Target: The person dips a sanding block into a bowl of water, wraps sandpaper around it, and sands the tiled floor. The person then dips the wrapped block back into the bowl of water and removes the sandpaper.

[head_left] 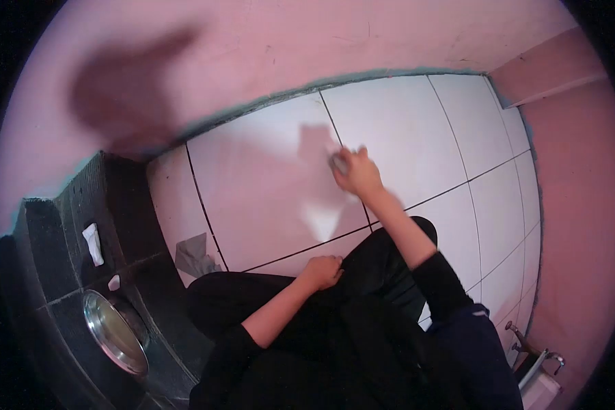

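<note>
My right hand is closed around a small greyish thing, blurred by motion, so its kind cannot be told. The hand is over the white floor tiles, where its shadow falls near the fingers. In front of my crossed legs, a pale triangular patch shows on the tiles; whether it is paper or light is unclear. My left hand rests on my black-trousered leg, fingers curled in, with no object visible in it. A crumpled grey sheet or cloth lies on the floor beyond my left knee.
On the black tiled step at the left stand a shiny metal bowl or plate, a folded white piece and a small white bit. Pink walls border the floor. A metal-framed object is at lower right.
</note>
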A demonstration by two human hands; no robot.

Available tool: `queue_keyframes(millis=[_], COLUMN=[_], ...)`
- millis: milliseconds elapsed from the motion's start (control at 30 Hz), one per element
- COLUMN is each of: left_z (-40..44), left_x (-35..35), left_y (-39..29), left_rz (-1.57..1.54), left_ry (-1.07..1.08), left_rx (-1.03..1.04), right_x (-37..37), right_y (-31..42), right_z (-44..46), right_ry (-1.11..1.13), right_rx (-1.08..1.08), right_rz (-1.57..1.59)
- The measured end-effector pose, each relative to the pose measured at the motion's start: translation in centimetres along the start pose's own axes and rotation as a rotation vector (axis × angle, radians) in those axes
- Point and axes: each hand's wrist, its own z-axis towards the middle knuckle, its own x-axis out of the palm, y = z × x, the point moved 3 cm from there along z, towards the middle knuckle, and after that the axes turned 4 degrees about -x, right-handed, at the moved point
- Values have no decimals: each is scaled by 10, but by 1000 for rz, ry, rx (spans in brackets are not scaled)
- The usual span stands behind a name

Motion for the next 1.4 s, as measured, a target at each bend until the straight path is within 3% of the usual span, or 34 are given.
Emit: queue_keyframes(millis=[167,567,633,767,867,967,1033,1067,1133,1367,1400], left_z=[10,18,19,12,8,14,17,19,20,25,24], left_x=[4,-2,-2,-5,0,1,5,6,15,15,9], left_y=[-4,-6,-3,-2,0,-3,-4,-5,-2,4,6], left_rz=[40,-46,-83,-51,-52,-23,118,116,152,145,142], left_ry=[11,24,64,5,-72,-35,206,207,324,414,444], left_rx=[27,33,8,9,6,-36,-188,-187,-261,-301,-386], right_x=[15,27,22,20,8,-1,6,12,17,23,22], right_y=[-12,-4,-3,-14,-13,-8,-7,-6,-1,18,19], right_z=[-52,141,154,124,53,3,-1,2,23,137,147], right_ry=[-44,-224,-116,-77,1,-6,-46,-81,-106,-124,-125], right_rx=[-37,-156,-156,-175,-176,-150,-138,-128,-127,-135,-136], right_rz=[50,6,-13,-29,5,31,45,66,42,7,6])
